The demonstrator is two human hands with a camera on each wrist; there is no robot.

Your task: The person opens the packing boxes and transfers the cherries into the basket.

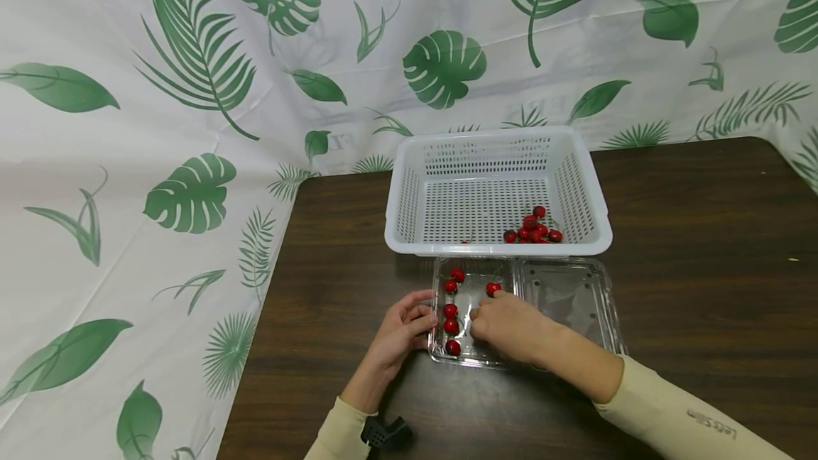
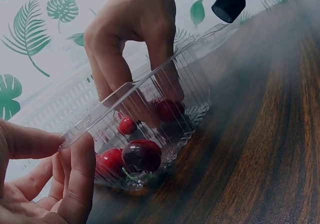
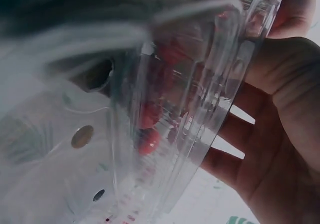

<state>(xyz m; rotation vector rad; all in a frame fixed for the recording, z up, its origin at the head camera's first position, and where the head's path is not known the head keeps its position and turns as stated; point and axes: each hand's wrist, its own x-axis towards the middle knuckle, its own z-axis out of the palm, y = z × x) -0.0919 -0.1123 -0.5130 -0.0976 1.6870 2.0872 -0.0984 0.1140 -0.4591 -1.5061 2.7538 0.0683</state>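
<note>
In the head view a clear plastic clamshell box (image 1: 473,363) lies open, with a row of red cherries (image 1: 451,326) along its left side. My left hand (image 1: 401,329) holds the box's left wall, thumb and fingers pinching the rim in the left wrist view. Reaching down inside the box is my right hand (image 1: 511,325). Its thumb and fingers close around a dark red cherry (image 2: 170,109) near the box floor, which the hand hides in the head view. Another cherry (image 1: 493,289) lies right by its knuckles at the far side.
A white perforated basket (image 1: 498,248) stands right behind the box, with a heap of cherries (image 1: 537,231) in its near right part. The box's open lid (image 1: 565,297) lies flat on the right, partly under my right forearm. Dark wooden table (image 1: 703,268) surrounds them; a leaf-print sheet (image 1: 358,105) hangs behind.
</note>
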